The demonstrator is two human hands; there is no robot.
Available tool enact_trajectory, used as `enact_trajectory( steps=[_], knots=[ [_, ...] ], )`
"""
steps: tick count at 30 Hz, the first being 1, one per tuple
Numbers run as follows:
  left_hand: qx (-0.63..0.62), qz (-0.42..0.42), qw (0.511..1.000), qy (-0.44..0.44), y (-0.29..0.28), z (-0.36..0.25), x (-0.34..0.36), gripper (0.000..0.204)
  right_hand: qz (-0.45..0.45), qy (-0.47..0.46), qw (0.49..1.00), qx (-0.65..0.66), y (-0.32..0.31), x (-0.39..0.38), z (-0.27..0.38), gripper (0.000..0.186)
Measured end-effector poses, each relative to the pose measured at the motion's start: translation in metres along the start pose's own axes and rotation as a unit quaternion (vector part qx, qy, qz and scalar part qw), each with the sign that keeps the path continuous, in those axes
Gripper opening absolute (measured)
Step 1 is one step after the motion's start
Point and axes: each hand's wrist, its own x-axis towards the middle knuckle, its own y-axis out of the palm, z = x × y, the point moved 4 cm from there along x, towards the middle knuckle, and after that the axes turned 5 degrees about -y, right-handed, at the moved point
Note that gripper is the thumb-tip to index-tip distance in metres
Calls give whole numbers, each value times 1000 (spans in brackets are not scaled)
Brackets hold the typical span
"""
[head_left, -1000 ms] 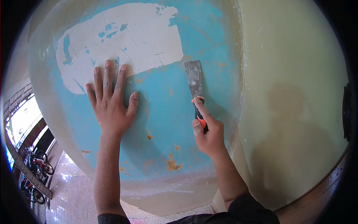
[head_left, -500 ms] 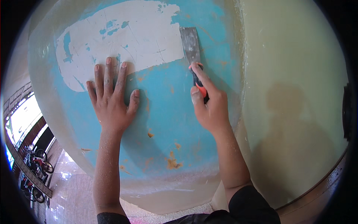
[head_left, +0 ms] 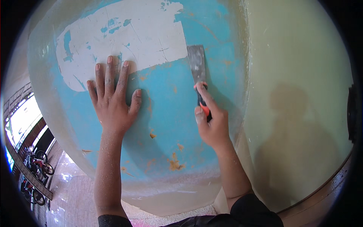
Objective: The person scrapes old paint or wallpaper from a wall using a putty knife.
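Observation:
My left hand (head_left: 113,100) lies flat and spread on the wall (head_left: 170,128), its fingertips reaching the lower edge of a bare white patch (head_left: 151,41). Around that patch the surface is turquoise with brownish scuffs. My right hand (head_left: 213,123) is closed round the black and orange handle of a scraper (head_left: 197,62), index finger stretched along it. The scraper's wide metal blade points up, close to the lower right corner of the white patch. Whether the blade's edge touches the wall, I cannot tell.
A pale green wall (head_left: 298,56) adjoins on the right, with my shadow on it. At the lower left, motorcycles (head_left: 36,166) stand beyond a tiled floor (head_left: 72,193). Brownish chipped spots (head_left: 176,164) mark the turquoise area's lower part.
My right hand has drawn the scraper downward, from beside the white patch's right edge to near its lower corner. My left hand has stayed nearly in place.

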Motion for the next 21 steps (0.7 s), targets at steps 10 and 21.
enact_trajectory(
  steps=[10, 21],
  knots=[
    [4, -4, 1000, 2, 1, 0, 1, 66, 27, 45, 999, -11, -3, -20, 0, 59],
    [-14, 1, 1000, -4, -1, 0, 1, 67, -5, -11, 1000, -22, -5, 42, 9, 60]
  ],
)
